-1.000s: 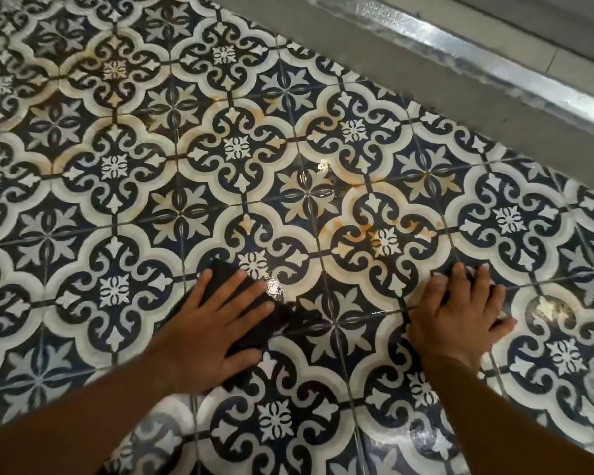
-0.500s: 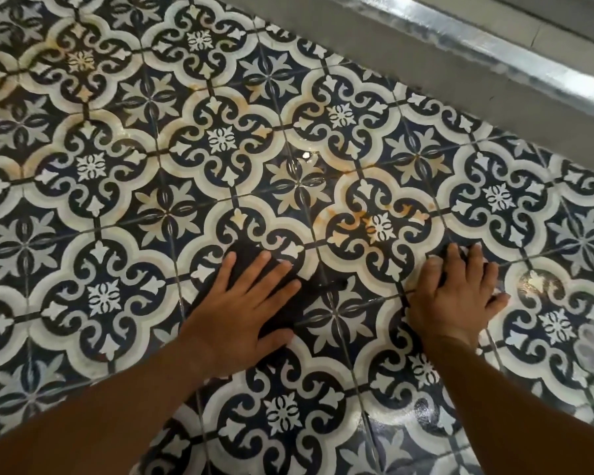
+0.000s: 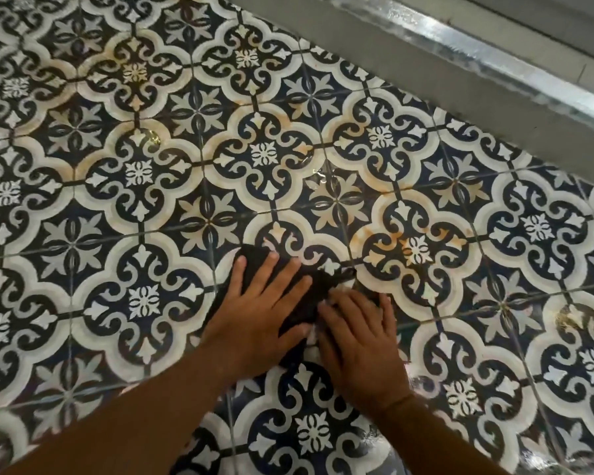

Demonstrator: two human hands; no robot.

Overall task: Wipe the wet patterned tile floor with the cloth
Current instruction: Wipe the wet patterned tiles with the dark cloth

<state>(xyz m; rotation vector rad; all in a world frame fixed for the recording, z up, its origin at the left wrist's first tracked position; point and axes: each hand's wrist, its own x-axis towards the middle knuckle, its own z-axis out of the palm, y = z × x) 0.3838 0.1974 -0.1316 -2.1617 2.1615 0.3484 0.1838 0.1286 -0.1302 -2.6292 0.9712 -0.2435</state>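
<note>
The patterned tile floor (image 3: 117,200) fills nearly the whole frame, dark blue and white quatrefoils with a wet shine. A grey ledge (image 3: 494,108) topped by a bright metal strip (image 3: 494,56) cuts diagonally across the upper right corner, so the room to sweep lies up and to the left.

Both forearms enter from the bottom edge and meet just below centre. The left hand (image 3: 258,313) lies flat, fingers straight and spread, pressing down on the cloth (image 3: 318,293). The right hand (image 3: 360,341) lies flat just beside it, fingers straight, their tips at the cloth's lower right edge.

The dark cloth is bunched under and between the two hands, mostly covered. What shows seems to run left to right, with a thin tail pointing towards the right of the frame. The left hand sits squarely on it and is the one placed to drive the next stroke.

Orange-brown stains (image 3: 367,234) lie just above and to the right of the cloth, and a wet glint (image 3: 323,173) further up.
</note>
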